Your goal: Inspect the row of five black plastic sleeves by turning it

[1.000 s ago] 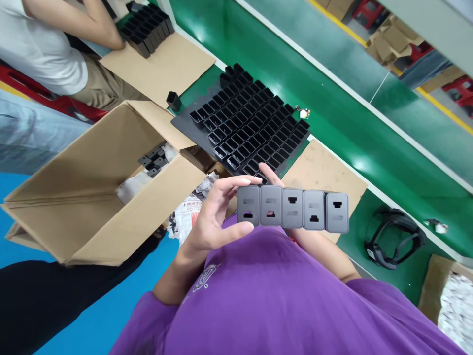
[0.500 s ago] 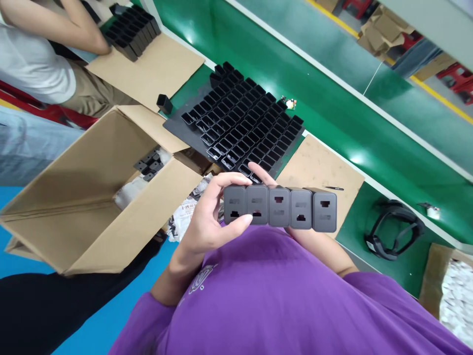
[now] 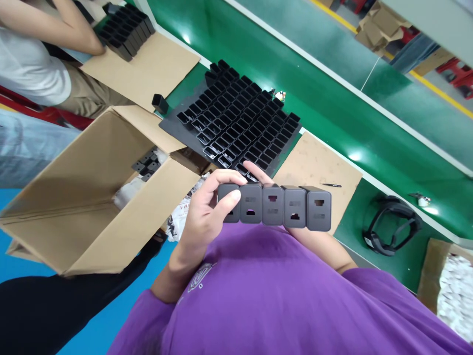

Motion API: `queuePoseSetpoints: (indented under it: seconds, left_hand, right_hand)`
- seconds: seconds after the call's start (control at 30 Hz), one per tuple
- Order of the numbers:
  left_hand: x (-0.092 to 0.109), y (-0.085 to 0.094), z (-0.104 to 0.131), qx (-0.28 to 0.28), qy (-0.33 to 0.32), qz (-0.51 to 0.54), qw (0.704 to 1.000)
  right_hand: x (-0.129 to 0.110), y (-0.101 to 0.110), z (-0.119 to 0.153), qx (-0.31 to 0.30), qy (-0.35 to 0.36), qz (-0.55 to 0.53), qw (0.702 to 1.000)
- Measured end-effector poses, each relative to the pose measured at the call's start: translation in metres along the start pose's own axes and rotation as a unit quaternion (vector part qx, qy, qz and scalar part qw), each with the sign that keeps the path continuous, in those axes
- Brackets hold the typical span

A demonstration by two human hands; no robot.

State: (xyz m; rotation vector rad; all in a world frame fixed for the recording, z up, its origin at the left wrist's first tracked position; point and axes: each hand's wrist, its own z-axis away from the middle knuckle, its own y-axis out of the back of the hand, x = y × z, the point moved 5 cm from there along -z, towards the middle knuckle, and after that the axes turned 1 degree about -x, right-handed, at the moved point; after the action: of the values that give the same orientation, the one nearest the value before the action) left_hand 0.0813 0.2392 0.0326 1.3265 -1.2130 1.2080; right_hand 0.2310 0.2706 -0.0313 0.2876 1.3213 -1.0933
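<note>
Several black plastic housings (image 3: 273,206) are held side by side in a row in front of the purple shirt, their end faces with small cut-outs turned up at me. My left hand (image 3: 212,207) grips the row's left end, thumb across the front of the leftmost housing and fingers over its upper edge. Most of my right hand (image 3: 257,173) is hidden behind the row; one finger sticks out above it, and the forearm comes in from the lower right. Beyond the hands, many more open black housings (image 3: 240,123) stand in rows on a dark mat (image 3: 172,124).
An open cardboard box (image 3: 84,207) with black parts inside stands at left. On the green bench lie a cardboard sheet (image 3: 314,158) with tweezers (image 3: 332,185) and a black headband-like device (image 3: 391,227). A co-worker's arm (image 3: 70,29) rests near more housings (image 3: 127,30) at upper left.
My left thumb has slid left and up on the leftmost housing. The row has shifted slightly left, and the view has moved a little.
</note>
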Motion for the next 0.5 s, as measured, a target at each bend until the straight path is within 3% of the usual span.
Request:
queuePoseSetpoints:
  seconds: [0.5]
  left_hand:
    - [0.004, -0.0008, -0.0001, 0.003, -0.017, -0.032, 0.999]
  right_hand:
    - [0.0034, -0.0027, -0.0003, -0.011, 0.025, -0.018, 0.999]
